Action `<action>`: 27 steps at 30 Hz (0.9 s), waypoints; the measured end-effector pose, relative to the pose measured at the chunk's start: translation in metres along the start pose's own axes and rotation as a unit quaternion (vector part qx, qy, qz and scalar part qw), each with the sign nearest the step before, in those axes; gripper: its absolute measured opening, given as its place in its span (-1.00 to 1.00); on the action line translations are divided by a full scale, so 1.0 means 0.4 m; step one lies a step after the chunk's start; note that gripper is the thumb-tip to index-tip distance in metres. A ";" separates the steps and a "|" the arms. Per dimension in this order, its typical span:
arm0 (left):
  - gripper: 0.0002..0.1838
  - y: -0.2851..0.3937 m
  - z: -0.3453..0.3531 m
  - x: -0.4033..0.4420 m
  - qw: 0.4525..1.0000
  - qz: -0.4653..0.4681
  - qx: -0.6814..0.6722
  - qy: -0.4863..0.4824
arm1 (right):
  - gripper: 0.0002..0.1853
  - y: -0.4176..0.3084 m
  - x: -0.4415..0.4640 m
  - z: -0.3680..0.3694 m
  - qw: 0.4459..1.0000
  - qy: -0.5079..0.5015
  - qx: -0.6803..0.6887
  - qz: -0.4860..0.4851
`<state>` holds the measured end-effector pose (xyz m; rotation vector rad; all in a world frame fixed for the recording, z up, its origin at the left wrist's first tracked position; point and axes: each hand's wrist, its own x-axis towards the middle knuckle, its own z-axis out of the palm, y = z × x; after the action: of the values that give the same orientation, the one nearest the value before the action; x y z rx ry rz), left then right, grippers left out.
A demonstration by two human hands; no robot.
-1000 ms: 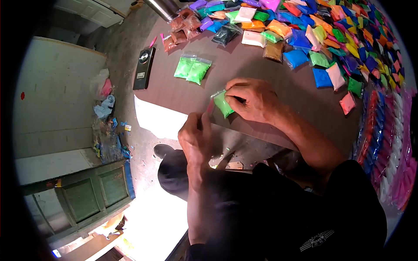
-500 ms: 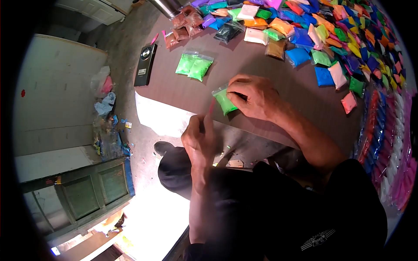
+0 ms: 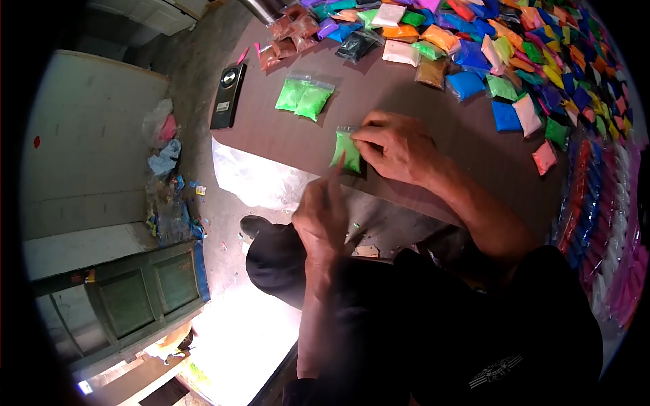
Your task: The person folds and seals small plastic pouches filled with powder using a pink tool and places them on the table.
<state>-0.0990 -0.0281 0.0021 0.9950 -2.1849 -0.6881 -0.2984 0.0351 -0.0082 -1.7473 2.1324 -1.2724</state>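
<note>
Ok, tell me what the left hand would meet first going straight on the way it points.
Most likely the green packet by the right hand; the left hand points towards it. Blur and the single view leave any gap unclear.

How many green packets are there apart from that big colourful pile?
3: one green packet and a second packet, side by side near the black device, and a third packet in the right hand. Others might be hidden.

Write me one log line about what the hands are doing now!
right hand: pinching edge of green packet | left hand: holding thin pinkish thing, blurred | table: two more green packets, side by side
</note>
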 end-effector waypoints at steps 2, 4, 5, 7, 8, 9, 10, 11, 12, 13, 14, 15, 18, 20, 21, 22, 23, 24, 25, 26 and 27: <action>-0.88 -0.007 0.014 -0.013 0.998 0.054 0.010 -0.002 | -0.90 0.001 0.001 0.000 1.000 0.002 0.003 -0.003; -0.89 -0.017 0.021 -0.016 0.997 0.079 0.027 -0.003 | -0.90 -0.002 0.001 -0.004 1.000 0.005 0.000 -0.005; -0.90 -0.021 0.019 -0.012 0.996 0.082 0.046 0.008 | -0.90 -0.003 0.000 -0.005 1.000 0.008 -0.003 -0.007; -0.91 -0.033 0.012 -0.005 0.994 0.086 0.065 0.020 | -0.90 -0.004 -0.001 -0.003 1.000 0.006 -0.010 -0.006; -0.91 -0.047 0.010 -0.003 0.995 0.070 0.062 0.029 | -0.90 -0.004 0.000 -0.001 1.000 0.004 -0.017 -0.006; -0.92 -0.051 0.008 -0.001 0.996 0.053 0.058 0.038 | -0.90 -0.003 0.001 0.001 1.000 0.004 -0.017 -0.007; -0.93 -0.050 0.007 -0.003 0.996 0.055 0.048 0.042 | -0.90 -0.001 0.001 0.004 1.000 0.006 -0.020 -0.002; -0.93 -0.044 0.008 -0.009 0.997 0.054 0.048 0.041 | -0.90 -0.001 -0.002 0.007 1.000 0.007 -0.023 0.004; -0.94 -0.027 0.006 -0.014 0.997 0.059 0.038 0.034 | -0.90 -0.002 -0.003 0.007 1.000 0.005 -0.022 0.005; -0.94 -0.018 0.007 -0.020 0.997 0.065 0.029 0.027 | -0.89 -0.004 -0.003 0.006 1.000 0.007 -0.015 0.009; -0.93 -0.030 0.016 -0.035 0.997 0.065 0.025 0.016 | -0.87 -0.004 -0.003 0.005 1.000 0.010 -0.009 0.011; -0.93 -0.029 0.022 -0.039 0.996 0.081 0.037 -0.002 | -0.87 -0.004 -0.003 0.006 1.000 0.008 -0.009 0.011; -0.94 -0.037 0.020 -0.031 0.996 0.073 0.047 0.012 | -0.87 -0.001 -0.002 0.007 1.000 0.009 -0.009 0.008; -0.93 -0.064 0.012 -0.026 0.998 0.036 0.037 0.028 | -0.87 0.001 -0.002 0.006 1.000 0.009 -0.013 0.000; -0.93 -0.066 0.005 -0.023 0.998 0.036 0.037 0.028 | -0.87 0.000 -0.001 0.006 1.000 0.009 -0.012 0.000; -0.92 -0.064 -0.004 -0.020 0.998 0.033 0.041 0.034 | -0.87 0.000 -0.001 0.007 1.000 0.008 -0.012 -0.001; -0.92 -0.061 -0.009 -0.019 0.998 0.029 0.045 0.040 | -0.87 0.000 -0.001 0.008 1.000 0.008 -0.012 -0.001; -0.92 -0.057 -0.012 -0.022 0.998 0.029 0.057 0.029 | -0.87 0.001 -0.003 0.008 1.000 0.007 -0.012 -0.001; -0.92 -0.051 -0.009 -0.026 0.998 0.028 0.057 0.029 | -0.87 0.001 -0.003 0.009 1.000 0.010 -0.009 0.000; -0.92 -0.042 -0.002 -0.032 0.998 0.046 0.045 0.024 | -0.86 0.001 -0.003 0.010 1.000 0.012 -0.007 0.000; -0.93 -0.033 0.006 -0.036 0.997 0.066 0.033 0.019 | -0.86 0.000 -0.002 0.010 1.000 0.012 -0.007 0.000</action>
<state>-0.0874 -0.0238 -0.0130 0.8808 -2.2293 -0.5354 -0.2958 0.0337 -0.0110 -1.7473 2.1588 -1.2871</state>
